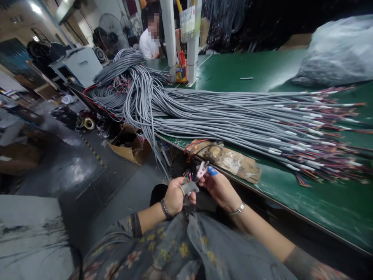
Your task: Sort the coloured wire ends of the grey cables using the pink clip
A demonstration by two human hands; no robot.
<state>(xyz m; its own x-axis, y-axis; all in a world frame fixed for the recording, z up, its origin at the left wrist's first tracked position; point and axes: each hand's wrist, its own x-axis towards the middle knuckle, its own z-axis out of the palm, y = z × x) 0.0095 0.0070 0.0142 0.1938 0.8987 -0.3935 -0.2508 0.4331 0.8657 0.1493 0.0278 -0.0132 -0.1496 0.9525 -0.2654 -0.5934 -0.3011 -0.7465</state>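
Note:
My left hand [175, 196] is closed in a fist around a grey cable end [189, 188], whose coloured wire tips [188, 177] fan out above the fingers. My right hand [220, 188] is pinched on a small tool with a blue handle [211, 170] and pale jaws [201, 170], which sit right beside the wire tips. Both hands are held low over my lap, just in front of the green table's near edge [291, 194]. Each wrist wears a bracelet.
A big bundle of grey cables [221, 112] with stripped coloured ends lies across the green table. Worn cardboard [233, 159] pads the table edge. A plastic-wrapped bundle [338, 50] sits far right. An open carton [129, 146] stands on the floor; another person [150, 39] sits beyond.

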